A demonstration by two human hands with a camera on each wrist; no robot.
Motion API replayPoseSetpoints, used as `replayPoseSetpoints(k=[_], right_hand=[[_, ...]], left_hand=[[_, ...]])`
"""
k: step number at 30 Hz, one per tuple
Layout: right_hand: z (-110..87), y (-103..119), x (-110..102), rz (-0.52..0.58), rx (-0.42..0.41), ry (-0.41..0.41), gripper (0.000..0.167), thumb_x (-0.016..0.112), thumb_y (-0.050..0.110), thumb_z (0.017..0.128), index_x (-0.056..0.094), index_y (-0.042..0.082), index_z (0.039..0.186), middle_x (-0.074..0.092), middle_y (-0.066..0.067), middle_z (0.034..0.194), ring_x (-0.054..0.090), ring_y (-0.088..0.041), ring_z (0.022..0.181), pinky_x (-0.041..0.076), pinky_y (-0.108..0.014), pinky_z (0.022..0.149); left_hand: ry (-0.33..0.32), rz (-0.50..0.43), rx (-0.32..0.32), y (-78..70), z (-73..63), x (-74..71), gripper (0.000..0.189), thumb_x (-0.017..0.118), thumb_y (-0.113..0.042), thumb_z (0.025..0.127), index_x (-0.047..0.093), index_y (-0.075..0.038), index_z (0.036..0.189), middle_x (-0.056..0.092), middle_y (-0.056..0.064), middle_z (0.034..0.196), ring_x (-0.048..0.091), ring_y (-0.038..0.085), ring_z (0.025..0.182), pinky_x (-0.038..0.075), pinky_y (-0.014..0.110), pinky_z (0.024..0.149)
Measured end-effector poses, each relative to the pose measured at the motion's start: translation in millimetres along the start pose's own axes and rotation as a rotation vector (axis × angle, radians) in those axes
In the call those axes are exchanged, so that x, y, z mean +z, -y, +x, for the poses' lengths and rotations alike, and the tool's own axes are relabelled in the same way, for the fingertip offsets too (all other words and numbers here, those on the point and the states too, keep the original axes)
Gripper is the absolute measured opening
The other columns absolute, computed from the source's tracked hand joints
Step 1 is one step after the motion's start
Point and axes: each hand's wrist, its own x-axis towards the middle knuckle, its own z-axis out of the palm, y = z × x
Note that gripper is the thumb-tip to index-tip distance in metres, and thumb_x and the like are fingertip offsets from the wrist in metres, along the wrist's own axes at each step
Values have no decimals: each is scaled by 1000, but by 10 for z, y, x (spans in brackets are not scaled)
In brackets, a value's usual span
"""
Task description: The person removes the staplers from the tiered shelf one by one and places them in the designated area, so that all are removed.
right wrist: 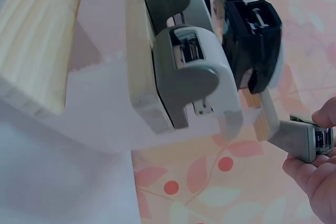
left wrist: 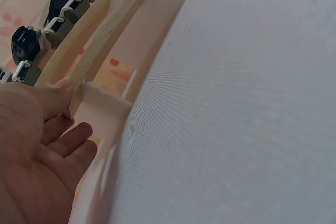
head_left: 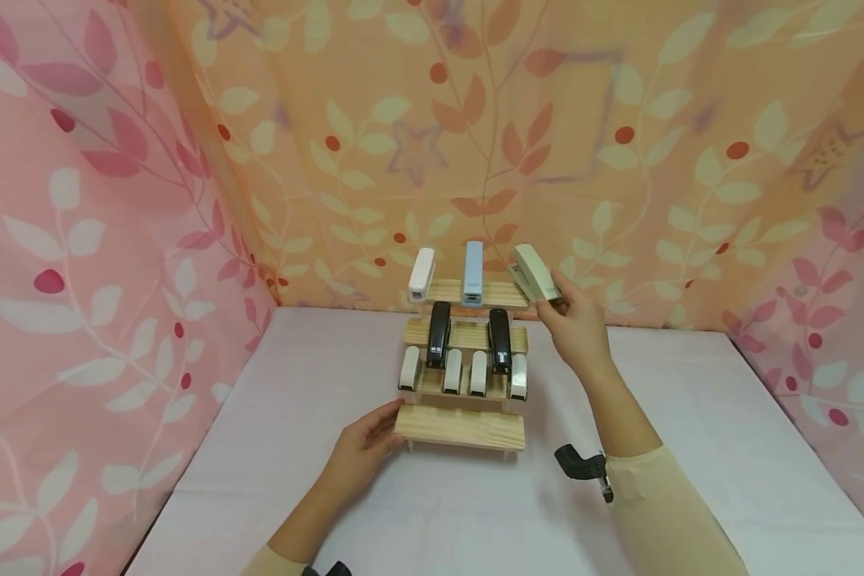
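Note:
A tiered rack with wooden shelves [head_left: 461, 428] stands on the table. My right hand [head_left: 579, 324] grips a pale green stapler [head_left: 536, 272] by its near end, tilted at the right end of the top shelf. Left of it, a light blue stapler [head_left: 473, 272] and a white stapler [head_left: 422, 274] sit on that same shelf. Two black staplers [head_left: 439, 328] lie one tier lower, and several small white-and-grey staplers [right wrist: 189, 72] line the tier below. With thumb and fingers my left hand [head_left: 363, 448] pinches the left end of the bottom shelf, which carries no stapler.
A pale cloth covers the table [head_left: 295, 360]. Patterned fabric [head_left: 374, 144] hangs behind the rack, and pink leafy fabric [head_left: 101, 264] hangs at the left side. A black bracket [head_left: 582, 464] sticks out from my right sleeve.

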Motion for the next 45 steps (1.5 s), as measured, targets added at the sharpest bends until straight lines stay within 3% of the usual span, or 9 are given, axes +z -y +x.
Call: replayPoseSetpoints(k=[11, 28, 39, 45], right_hand=[[-296, -30, -225, 62, 5, -106, 63, 65, 14, 100, 39, 11, 157, 45, -19, 153, 56, -35, 131, 54, -33, 98], [-729, -416, -313, 67, 67, -131, 64, 65, 14, 101, 36, 7, 158, 44, -23, 154, 53, -38, 133, 52, -16, 93], [-776, -728, -267, 37, 78, -89, 66, 65, 16, 103, 33, 2, 158, 41, -26, 155, 50, -40, 135, 50, -19, 97], [-772, -900, -228, 8, 104, -28, 67, 65, 15, 102, 32, 1, 158, 38, -26, 157, 47, -39, 138, 49, -18, 98]], left_hand=[[-8, -11, -13, -54, -6, 0, 57, 75, -16, 95, 55, -16, 148, 56, 5, 150, 56, 24, 137, 49, 24, 109], [-13, -37, -12, -39, -12, 12, 57, 74, -12, 94, 55, -13, 148, 53, 7, 153, 53, 24, 139, 49, 24, 110], [-30, 20, -34, -50, -24, -12, 55, 75, -17, 94, 57, -19, 147, 55, -1, 151, 55, 17, 137, 50, 21, 107], [-35, 27, -21, -38, -24, 8, 55, 76, -17, 94, 57, -18, 146, 57, -1, 150, 55, 17, 138, 50, 22, 108]])
